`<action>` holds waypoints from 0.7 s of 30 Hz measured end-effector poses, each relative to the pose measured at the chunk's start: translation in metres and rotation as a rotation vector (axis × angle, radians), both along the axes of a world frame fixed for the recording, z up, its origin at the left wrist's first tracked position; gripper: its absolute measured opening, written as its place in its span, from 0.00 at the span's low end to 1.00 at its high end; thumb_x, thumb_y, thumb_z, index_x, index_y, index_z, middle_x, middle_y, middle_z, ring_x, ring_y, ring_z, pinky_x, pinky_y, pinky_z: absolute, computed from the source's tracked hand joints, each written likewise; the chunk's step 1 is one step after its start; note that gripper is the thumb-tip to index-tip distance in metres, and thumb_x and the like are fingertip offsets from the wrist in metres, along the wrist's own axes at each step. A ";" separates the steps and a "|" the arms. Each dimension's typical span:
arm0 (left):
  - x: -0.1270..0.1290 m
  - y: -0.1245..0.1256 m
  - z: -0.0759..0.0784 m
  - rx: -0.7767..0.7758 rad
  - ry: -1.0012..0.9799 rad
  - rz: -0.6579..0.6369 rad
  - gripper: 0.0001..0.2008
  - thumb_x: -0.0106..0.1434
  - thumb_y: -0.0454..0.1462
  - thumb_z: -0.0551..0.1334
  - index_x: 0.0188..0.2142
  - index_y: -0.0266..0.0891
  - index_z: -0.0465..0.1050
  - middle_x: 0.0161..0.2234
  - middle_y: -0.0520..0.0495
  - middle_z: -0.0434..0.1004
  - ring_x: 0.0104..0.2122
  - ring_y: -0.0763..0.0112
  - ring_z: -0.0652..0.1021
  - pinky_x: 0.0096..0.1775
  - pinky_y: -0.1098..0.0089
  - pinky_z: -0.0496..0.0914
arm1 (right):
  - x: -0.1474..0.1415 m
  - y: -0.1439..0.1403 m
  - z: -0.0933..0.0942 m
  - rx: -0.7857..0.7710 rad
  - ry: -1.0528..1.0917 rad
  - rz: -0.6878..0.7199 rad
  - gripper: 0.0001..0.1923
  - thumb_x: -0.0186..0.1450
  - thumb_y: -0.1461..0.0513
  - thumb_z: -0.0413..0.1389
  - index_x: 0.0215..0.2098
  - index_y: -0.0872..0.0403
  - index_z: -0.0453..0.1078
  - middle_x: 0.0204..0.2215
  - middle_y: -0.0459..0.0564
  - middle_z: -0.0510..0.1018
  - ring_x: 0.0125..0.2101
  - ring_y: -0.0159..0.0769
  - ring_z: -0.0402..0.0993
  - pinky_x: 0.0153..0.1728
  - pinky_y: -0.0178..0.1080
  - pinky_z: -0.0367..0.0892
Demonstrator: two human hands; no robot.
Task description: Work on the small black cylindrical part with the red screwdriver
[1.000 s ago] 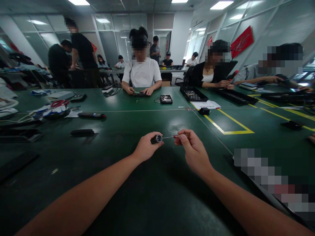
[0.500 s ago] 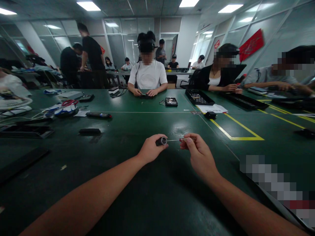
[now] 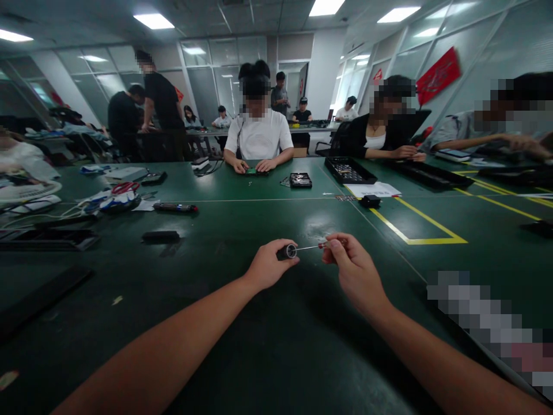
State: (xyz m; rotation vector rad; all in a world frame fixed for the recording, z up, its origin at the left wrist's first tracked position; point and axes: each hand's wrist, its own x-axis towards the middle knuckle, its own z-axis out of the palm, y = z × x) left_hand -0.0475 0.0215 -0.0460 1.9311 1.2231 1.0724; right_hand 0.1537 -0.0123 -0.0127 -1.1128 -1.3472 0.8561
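Above the green table [image 3: 216, 346]: both hands raised.
Left hand [image 3: 268, 268]: closed around small black cylinder [image 3: 286, 252], light, rigid.
Right hand [image 3: 354, 271]: pinching thin screwdriver [image 3: 317, 246] by handle; shaft slender, tip in cylinder.

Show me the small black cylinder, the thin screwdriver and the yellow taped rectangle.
small black cylinder [image 3: 288, 252], head view, on its shiny end face.
thin screwdriver [image 3: 307, 248], head view, on its metal shaft.
yellow taped rectangle [image 3: 436, 241], head view, on its near edge.

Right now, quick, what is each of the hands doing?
Left hand: closed on a small black cylinder with a silver end.
Right hand: closed, pinching a thin metal screwdriver with a reddish handle.
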 end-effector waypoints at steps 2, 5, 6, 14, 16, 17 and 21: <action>0.000 0.000 0.000 0.003 0.003 0.000 0.15 0.59 0.33 0.71 0.47 0.40 0.79 0.45 0.48 0.82 0.45 0.64 0.79 0.51 0.63 0.71 | 0.000 -0.002 0.002 -0.008 0.006 0.047 0.14 0.68 0.49 0.57 0.41 0.50 0.69 0.24 0.43 0.73 0.26 0.36 0.70 0.30 0.40 0.67; 0.000 0.000 -0.001 0.006 -0.001 -0.001 0.14 0.59 0.33 0.71 0.46 0.40 0.79 0.44 0.48 0.82 0.45 0.63 0.79 0.51 0.63 0.71 | 0.000 -0.005 0.004 -0.028 0.017 0.064 0.18 0.69 0.45 0.55 0.40 0.50 0.71 0.19 0.41 0.69 0.23 0.35 0.67 0.27 0.40 0.65; 0.000 0.000 -0.001 0.006 -0.002 -0.001 0.15 0.59 0.33 0.71 0.46 0.40 0.79 0.45 0.48 0.82 0.46 0.63 0.79 0.51 0.63 0.71 | 0.000 -0.006 0.004 -0.038 0.007 0.039 0.20 0.70 0.44 0.53 0.39 0.51 0.72 0.18 0.41 0.67 0.22 0.35 0.67 0.27 0.40 0.65; 0.000 0.002 -0.002 0.007 0.002 0.001 0.15 0.59 0.33 0.71 0.47 0.41 0.79 0.45 0.48 0.82 0.46 0.63 0.79 0.52 0.63 0.71 | 0.003 -0.002 0.002 -0.017 -0.096 -0.043 0.18 0.67 0.49 0.58 0.46 0.51 0.73 0.32 0.49 0.79 0.32 0.39 0.74 0.34 0.42 0.69; 0.001 0.002 -0.001 -0.003 -0.003 0.009 0.15 0.59 0.32 0.71 0.46 0.40 0.79 0.45 0.48 0.82 0.46 0.63 0.79 0.52 0.63 0.71 | 0.003 -0.001 0.003 -0.006 -0.096 -0.010 0.18 0.68 0.48 0.56 0.46 0.51 0.73 0.31 0.47 0.78 0.32 0.39 0.74 0.34 0.42 0.69; 0.001 0.002 -0.001 -0.004 -0.004 0.010 0.15 0.59 0.32 0.71 0.46 0.40 0.79 0.45 0.47 0.82 0.46 0.63 0.79 0.52 0.63 0.71 | 0.003 -0.001 0.004 -0.014 -0.109 -0.005 0.19 0.69 0.46 0.54 0.45 0.51 0.73 0.27 0.46 0.76 0.29 0.39 0.73 0.32 0.42 0.68; 0.001 0.001 -0.001 0.006 0.001 0.000 0.15 0.59 0.32 0.71 0.46 0.40 0.79 0.45 0.47 0.82 0.47 0.63 0.79 0.53 0.62 0.71 | 0.004 -0.002 0.007 -0.046 -0.210 -0.051 0.22 0.71 0.46 0.49 0.39 0.52 0.76 0.21 0.45 0.72 0.23 0.37 0.69 0.25 0.40 0.62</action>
